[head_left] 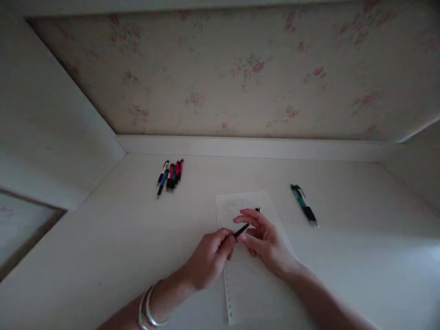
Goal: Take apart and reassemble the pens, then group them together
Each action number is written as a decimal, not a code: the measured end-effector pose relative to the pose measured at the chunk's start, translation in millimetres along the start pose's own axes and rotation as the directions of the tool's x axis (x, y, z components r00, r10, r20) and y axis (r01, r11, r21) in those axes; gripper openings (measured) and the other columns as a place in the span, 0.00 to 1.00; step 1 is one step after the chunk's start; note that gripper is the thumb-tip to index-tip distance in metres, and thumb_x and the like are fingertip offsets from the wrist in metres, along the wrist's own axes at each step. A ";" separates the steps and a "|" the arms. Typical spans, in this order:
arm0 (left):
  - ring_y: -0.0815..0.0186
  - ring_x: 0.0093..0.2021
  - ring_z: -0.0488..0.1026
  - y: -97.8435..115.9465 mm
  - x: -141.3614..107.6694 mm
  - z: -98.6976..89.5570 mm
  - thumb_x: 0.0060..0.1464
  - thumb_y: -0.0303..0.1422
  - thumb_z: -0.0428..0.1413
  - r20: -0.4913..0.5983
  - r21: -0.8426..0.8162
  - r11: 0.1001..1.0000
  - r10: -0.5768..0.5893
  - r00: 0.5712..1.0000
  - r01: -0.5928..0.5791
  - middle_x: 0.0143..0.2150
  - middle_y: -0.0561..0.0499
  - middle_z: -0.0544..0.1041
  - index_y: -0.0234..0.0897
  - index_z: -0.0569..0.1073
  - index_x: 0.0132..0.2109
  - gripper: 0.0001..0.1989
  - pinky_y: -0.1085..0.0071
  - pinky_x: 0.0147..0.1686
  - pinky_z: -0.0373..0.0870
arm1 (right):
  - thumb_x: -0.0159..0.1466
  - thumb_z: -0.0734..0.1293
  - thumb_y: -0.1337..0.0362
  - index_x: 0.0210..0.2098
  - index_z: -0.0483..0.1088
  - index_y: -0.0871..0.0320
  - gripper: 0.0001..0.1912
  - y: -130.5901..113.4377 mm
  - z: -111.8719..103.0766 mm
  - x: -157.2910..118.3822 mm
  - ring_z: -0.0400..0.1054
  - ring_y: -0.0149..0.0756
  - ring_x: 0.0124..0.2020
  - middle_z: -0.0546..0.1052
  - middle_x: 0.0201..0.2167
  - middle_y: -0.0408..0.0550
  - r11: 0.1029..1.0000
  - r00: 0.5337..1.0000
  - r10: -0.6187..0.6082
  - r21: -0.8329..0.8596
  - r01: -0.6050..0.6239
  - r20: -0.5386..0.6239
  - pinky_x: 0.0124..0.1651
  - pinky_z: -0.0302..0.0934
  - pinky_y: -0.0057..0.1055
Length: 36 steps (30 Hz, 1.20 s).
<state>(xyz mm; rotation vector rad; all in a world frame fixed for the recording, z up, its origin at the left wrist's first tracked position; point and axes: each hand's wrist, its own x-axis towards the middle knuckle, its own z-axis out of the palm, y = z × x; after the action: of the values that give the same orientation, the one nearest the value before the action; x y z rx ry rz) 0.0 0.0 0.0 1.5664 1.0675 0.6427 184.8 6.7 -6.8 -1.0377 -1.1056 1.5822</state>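
Observation:
My left hand [209, 259] is closed, pinching the dark grip end of a pen [242, 230] between thumb and fingers. The pen slants up to the right and passes behind the fingers of my right hand [266, 240]. Its dark far end shows just past those fingers. My right hand is curled loosely around the pen's upper part, with the thumb low and the forefinger stretched above; the exact contact is partly hidden. Beneath both hands lies a white sheet of paper [245, 293] with punched holes down its left edge and faint handwriting at the top.
Several pens [172, 176] with black, red, blue, green and white parts lie grouped at the back left of the white table [137, 256]. A teal and black pen [304, 205] lies to the right of the paper. Behind the table rises a flower-patterned panel [220, 82].

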 end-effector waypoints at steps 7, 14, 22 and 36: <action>0.69 0.28 0.63 2.7 1.4 0.6 0.68 0.43 0.44 -0.002 0.002 1.000 -0.026 1.000 0.026 0.26 0.55 0.67 0.36 0.68 0.34 0.19 0.72 0.31 0.57 | 0.59 0.72 0.53 0.29 0.70 0.58 0.15 -0.3 2.1 3.6 0.54 0.24 0.17 0.66 0.17 0.37 0.992 0.997 0.053 -0.110 -0.058 -0.052 0.20 0.47 0.24; 0.70 0.25 0.61 1.1 0.9 0.1 0.68 0.44 0.43 0.010 -0.016 0.999 -0.048 0.999 0.048 0.25 0.55 0.66 0.36 0.67 0.31 0.22 0.73 0.28 0.56 | 0.62 0.70 0.52 0.36 0.74 0.59 0.15 -0.2 0.4 0.7 0.56 0.25 0.19 0.68 0.20 0.39 0.998 1.000 0.020 -0.057 -0.019 0.009 0.22 0.48 0.25; 0.70 0.25 0.62 3.4 0.4 0.0 0.68 0.43 0.44 -0.006 0.003 0.999 -0.042 0.999 0.042 0.25 0.55 0.67 0.36 0.68 0.31 0.20 0.73 0.29 0.56 | 0.60 0.73 0.54 0.41 0.72 0.56 0.15 4.5 -1.8 3.0 0.59 0.26 0.20 0.71 0.22 0.38 0.999 1.000 0.027 -0.019 -0.027 -0.001 0.23 0.52 0.25; 0.70 0.26 0.61 6.3 0.8 -0.9 0.68 0.43 0.44 0.000 0.002 0.999 -0.041 0.999 0.041 0.25 0.55 0.66 0.36 0.68 0.31 0.20 0.73 0.29 0.57 | 0.65 0.68 0.52 0.43 0.72 0.57 0.15 1.6 -0.6 2.8 0.63 0.28 0.24 0.71 0.23 0.40 0.998 0.999 -0.006 -0.063 0.009 0.047 0.29 0.57 0.26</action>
<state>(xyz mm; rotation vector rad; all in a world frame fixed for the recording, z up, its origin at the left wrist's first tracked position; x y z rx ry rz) 1.5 1.1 6.1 1.5425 1.0975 0.6139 184.4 9.2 -8.9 -1.0416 -1.1970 1.5816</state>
